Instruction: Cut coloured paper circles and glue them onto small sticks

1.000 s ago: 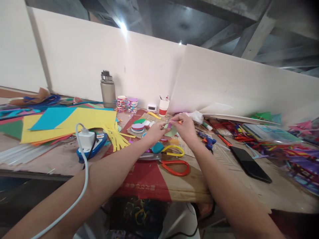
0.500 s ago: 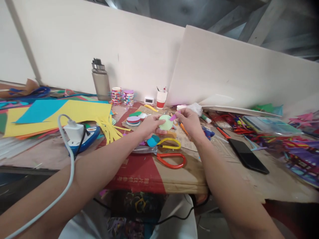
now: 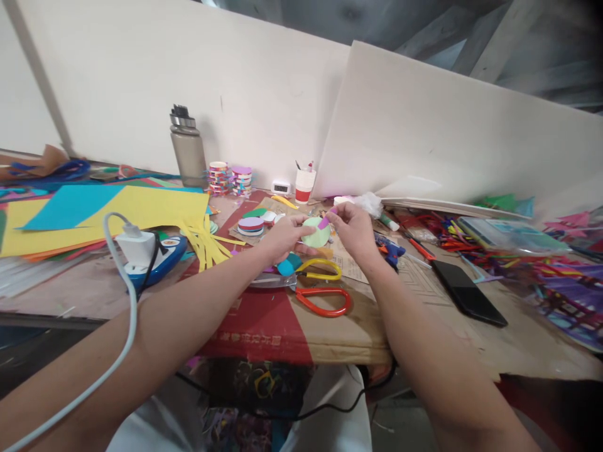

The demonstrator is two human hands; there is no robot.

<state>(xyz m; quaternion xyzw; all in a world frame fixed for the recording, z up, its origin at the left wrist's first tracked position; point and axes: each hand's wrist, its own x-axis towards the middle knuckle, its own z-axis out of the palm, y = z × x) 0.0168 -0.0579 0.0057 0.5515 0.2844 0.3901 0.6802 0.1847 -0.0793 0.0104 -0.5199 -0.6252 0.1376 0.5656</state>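
My left hand [image 3: 284,238] is closed on the edge of a pale green paper disc [image 3: 315,233], held up over the table. My right hand [image 3: 352,229] pinches a small purple paper strip [image 3: 325,221] against the top right of that disc. Both hands meet above the cardboard sheet [image 3: 301,326]. Just below them lie yellow-handled scissors [image 3: 320,270], red-handled scissors [image 3: 325,301] and a teal paper piece [image 3: 288,265].
Yellow and blue paper sheets [image 3: 98,213] cover the left side, with a white charger on a blue power strip [image 3: 148,254] and its cable. A grey bottle [image 3: 187,150], stacked paper rings [image 3: 230,179], a red-and-white cup [image 3: 304,185], a blue glue gun [image 3: 389,251] and a black phone [image 3: 468,293] stand around.
The view dropped slightly. The green disc turned from edge-on to face me, and my right hand brought the purple strip onto its upper edge.
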